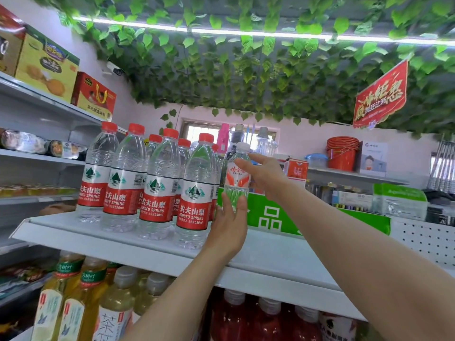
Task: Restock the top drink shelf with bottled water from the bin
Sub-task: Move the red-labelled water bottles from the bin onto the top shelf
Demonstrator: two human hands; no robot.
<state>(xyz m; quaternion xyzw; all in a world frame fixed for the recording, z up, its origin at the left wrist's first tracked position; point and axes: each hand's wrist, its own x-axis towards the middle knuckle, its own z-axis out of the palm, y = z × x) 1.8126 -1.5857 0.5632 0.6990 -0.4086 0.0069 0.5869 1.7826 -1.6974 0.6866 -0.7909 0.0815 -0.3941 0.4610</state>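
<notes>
Above the top shelf (61, 230), a two-handed hold

We hold the white-capped water bottle (235, 180) upright: our left hand (229, 225) wraps its base, our right hand (267, 177) pinches its label. Just left of the grip stand red-capped bottles (193, 193); behind it, a green box (270, 217).

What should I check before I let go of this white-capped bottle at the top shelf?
1. White-capped water bottle upright: ok.
2. Its cap on: ok.
3. Left hand grips its lower part, right hand pinches its label: ok.
4. Base resting on top shelf: cannot tell, left hand hides it.
5. Bare shelf space right of Nongfu Spring bottles: ok.
</notes>
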